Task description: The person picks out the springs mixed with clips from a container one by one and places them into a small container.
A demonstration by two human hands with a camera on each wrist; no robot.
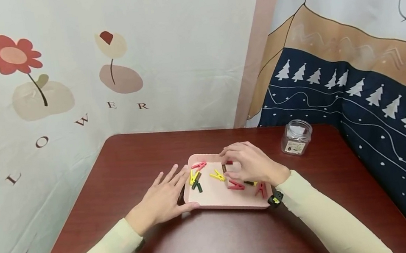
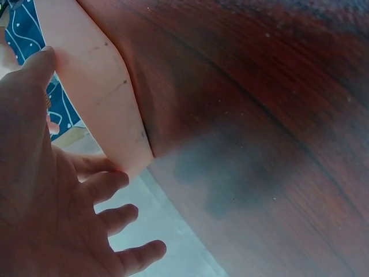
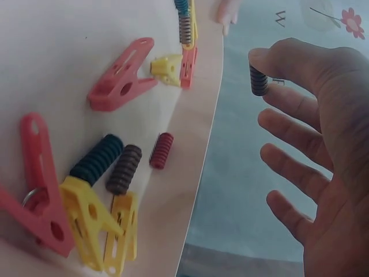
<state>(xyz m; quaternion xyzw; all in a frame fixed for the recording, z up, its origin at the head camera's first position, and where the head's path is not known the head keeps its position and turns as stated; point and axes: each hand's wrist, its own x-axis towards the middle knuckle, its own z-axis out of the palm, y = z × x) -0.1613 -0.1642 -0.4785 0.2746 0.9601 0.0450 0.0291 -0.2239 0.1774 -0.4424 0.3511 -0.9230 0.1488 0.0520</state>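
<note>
My right hand (image 1: 248,161) is over the right part of a shallow pink tray (image 1: 232,202). Between thumb and index finger it pinches a small dark brown spring (image 3: 258,82), its coils showing as ribs, while the other fingers spread apart. My left hand (image 1: 164,196) lies with straight fingers at the tray's left end, the thumb along the near rim. Red clothespins (image 3: 122,78) and yellow clothespins (image 3: 92,222) lie in the tray. Beside them are a dark green spring (image 3: 98,158), another brown spring (image 3: 124,169) and a red spring (image 3: 161,151). More clothespins and springs sit near the tray's left end.
A clear jar (image 1: 297,137) with a label stands at the back right of the dark red wooden table (image 1: 144,151). Printed cloths hang behind the table and along its right side.
</note>
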